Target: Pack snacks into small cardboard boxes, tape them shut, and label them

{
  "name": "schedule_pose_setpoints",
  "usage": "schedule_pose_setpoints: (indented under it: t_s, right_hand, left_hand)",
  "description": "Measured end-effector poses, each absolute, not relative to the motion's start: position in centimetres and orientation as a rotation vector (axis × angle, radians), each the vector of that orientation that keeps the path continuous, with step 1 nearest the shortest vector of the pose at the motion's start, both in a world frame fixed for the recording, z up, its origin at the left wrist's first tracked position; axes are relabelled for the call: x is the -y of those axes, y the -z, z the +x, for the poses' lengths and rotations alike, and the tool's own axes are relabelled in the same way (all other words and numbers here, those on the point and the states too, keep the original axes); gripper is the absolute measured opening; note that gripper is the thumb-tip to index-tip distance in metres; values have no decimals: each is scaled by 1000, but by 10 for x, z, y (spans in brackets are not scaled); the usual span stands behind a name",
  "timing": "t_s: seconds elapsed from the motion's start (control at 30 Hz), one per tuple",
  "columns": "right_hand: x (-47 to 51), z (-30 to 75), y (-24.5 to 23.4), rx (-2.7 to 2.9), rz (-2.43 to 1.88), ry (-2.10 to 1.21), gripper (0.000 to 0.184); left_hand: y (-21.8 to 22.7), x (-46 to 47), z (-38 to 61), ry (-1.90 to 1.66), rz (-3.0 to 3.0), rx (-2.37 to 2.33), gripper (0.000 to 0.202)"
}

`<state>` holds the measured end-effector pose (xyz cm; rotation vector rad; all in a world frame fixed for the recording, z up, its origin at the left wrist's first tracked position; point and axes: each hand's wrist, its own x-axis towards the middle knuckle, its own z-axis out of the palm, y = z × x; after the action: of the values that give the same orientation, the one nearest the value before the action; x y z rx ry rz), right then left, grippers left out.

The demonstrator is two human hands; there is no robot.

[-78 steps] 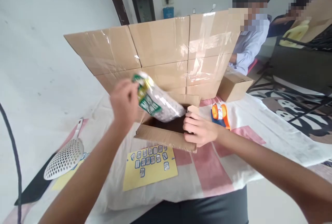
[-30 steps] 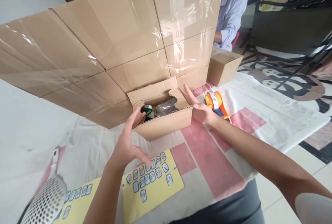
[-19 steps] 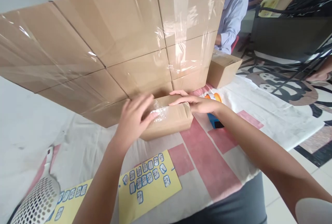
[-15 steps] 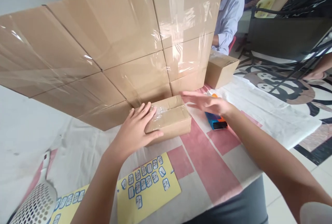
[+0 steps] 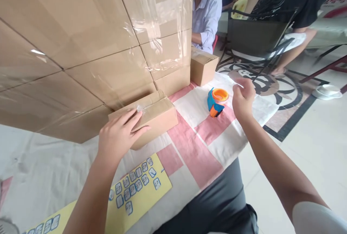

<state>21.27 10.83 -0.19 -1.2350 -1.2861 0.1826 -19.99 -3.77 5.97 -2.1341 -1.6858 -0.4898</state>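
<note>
A small carton [image 5: 157, 122] is set on the cloth-covered tabletop [image 5: 187, 138], just in front of a wall of taped boxes [image 5: 94, 28], with its flaps folded down. Its left end is covered by the left hand [image 5: 116, 136], whose grip is spread, fingers apart, laid over the top without being clamped. The right hand [image 5: 244, 100] is raised to the right of the blue and orange tape dispenser [image 5: 211, 100]; its fingers are curled, and whether its grip is brought together on anything cannot quite be told from this angle. A yellow sheet [image 5: 141, 205] is partly hidden by the left forearm [image 5: 92, 194].
</note>
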Motion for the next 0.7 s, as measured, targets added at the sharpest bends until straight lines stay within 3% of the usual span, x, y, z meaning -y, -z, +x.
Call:
schedule_pose_setpoints:
  t_s: [0.1,0.17,0.4,0.47,0.57,0.7]
  right_hand:
    - [-114,225,19,1242,-1523,-468,67]
    - [-116,217,30,1304,-1492,-691,87]
    - [-83,136,27,1828,-1170,-828,103]
    - [-76,123,22,1837,-1140,-1034,90]
    - [-75,116,16,1937,-1041,-1251,50]
    - [-61,115,7,1999,-900,-1068,36]
  left_hand:
    - [-63,40,-197,469,-2151,1722,40]
    - [-68,41,-192,426,-2177,1801,39]
    - [-54,71,-146,648,-2272,1671,35]
    - [-33,84,-129,774,-2402,1698,30]
    - [-7,90,-110,1025,-2546,1943,25]
    - [2,73,-95,1291,-2500,2167,29]
